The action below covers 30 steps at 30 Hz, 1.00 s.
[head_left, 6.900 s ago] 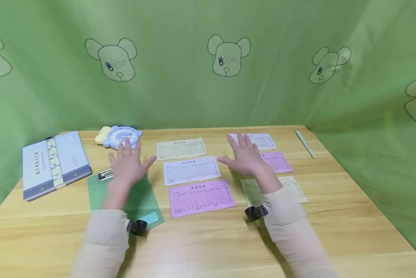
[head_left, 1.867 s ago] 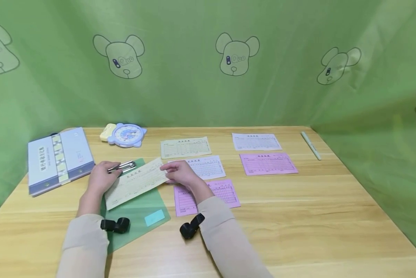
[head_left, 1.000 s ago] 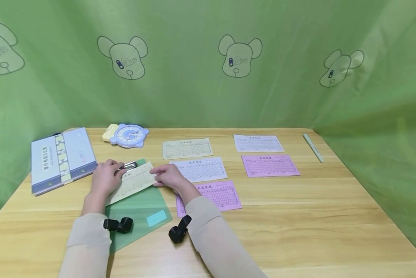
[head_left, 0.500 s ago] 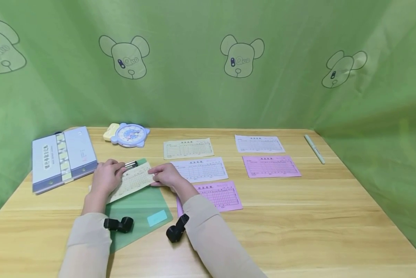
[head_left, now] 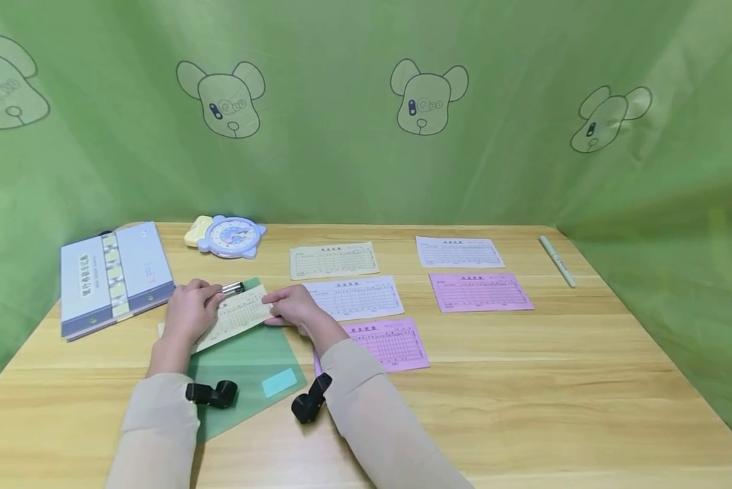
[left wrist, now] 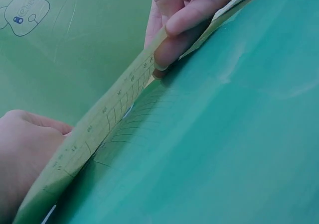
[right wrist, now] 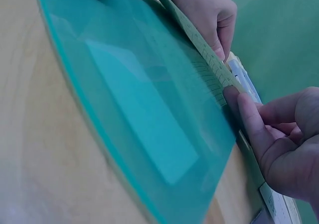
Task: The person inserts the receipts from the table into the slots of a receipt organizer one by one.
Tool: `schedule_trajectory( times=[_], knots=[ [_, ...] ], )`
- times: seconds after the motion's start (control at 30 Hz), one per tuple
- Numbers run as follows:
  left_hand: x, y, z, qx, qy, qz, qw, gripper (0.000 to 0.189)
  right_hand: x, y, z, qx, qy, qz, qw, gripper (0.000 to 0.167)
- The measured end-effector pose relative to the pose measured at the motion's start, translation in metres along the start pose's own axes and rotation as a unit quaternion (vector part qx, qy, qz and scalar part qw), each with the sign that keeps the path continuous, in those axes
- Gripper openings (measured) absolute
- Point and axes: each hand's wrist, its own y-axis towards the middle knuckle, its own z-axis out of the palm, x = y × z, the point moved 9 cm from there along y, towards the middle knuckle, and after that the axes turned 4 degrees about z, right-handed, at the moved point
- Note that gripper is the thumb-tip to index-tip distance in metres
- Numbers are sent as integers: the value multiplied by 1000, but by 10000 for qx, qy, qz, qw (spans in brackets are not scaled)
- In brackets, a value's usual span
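A translucent green clip folder [head_left: 244, 370] lies on the table, its metal clip [head_left: 233, 288] at the upper end. My left hand [head_left: 189, 316] is at that clip, thumb and fingers pinching it, partly hidden. Across the folder's upper part lies a pale yellow form slip [head_left: 238, 318], tilted, right end higher. My right hand [head_left: 297, 310] pinches the slip's right end between thumb and fingers; in the right wrist view the fingertips [right wrist: 239, 99] grip its edge. In the left wrist view the slip [left wrist: 107, 112] stands slightly bowed over the folder. Whether its top edge is under the clip is hidden.
Right of the folder lie a yellowish slip [head_left: 334, 261], a white slip [head_left: 354, 299] and a pink slip [head_left: 384, 345]. Farther right are another white slip [head_left: 460, 252], another pink slip [head_left: 481, 292] and a pen [head_left: 557, 261]. A binder [head_left: 117, 278] and toy clock [head_left: 233, 236] stand left.
Earlier both hands were spread above the table and the yellow slip lay at right. It has since come left onto the folder, up toward the clip. In the last half second little moved.
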Motion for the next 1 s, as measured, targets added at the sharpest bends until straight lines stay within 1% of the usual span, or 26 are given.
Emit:
schedule_trajectory(
  times=[0.1, 0.3, 0.5, 0.7, 1.0],
  knots=[
    [0, 0, -1, -29, 21, 18, 10000, 25, -1, 0, 0, -2, 19, 1, 10000, 32],
    [0, 0, 0, 21, -49, -68, 10000, 26, 0, 3, 1, -52, 65, -58, 9999, 34],
    [0, 0, 1, 56, -133, -107, 9998, 27, 4, 7, 4, -35, -30, -137, 9999, 34],
    [0, 1, 2, 121, -109, -88, 9998, 27, 7, 9, 6, -56, -52, -168, 9998, 36],
    [0, 1, 3, 153, -58, -126, 9998, 28, 9, 9, 7, -50, -222, -160, 9996, 36]
  ],
)
